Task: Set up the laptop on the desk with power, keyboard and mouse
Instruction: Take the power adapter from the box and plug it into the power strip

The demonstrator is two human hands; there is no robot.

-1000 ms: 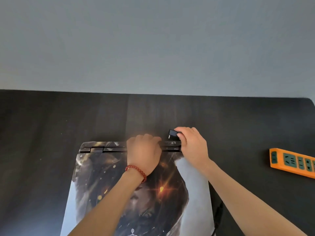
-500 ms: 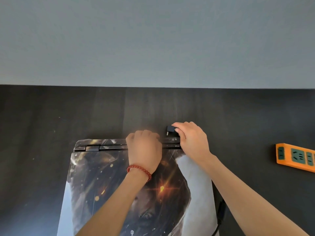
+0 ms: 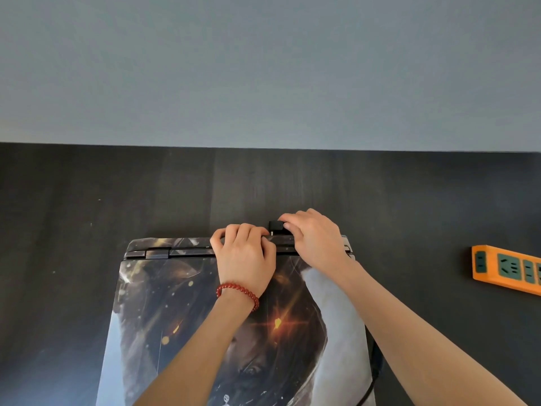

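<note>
Both hands have stayed at the laptop's back edge since a second ago, and the small black plug has come closer to that edge, now touching or almost touching it; which of the two cannot be told.

From the head camera, the closed laptop [image 3: 187, 317] lies lid up at the near edge of the dark desk [image 3: 87, 200], its hinge side facing the far edge and the grey wall [image 3: 263, 68]. The lid bears a dark printed picture with orange sparks.

The left hand [image 3: 244, 259], a red bead bracelet [image 3: 238, 291] on its wrist, is curled over the hinge edge near its middle, fingers bent down over the back and pressing on the laptop.

The right hand [image 3: 316, 238] sits just beside it toward the laptop's far right corner, thumb and forefinger pinched narrow on the plug [image 3: 275, 227].

A black cable [image 3: 376, 364] runs along the laptop's right side near the desk's near edge.

An orange power strip [image 3: 503, 268] lies at the desk's right edge, well apart from the laptop, its green sockets facing up.
</note>
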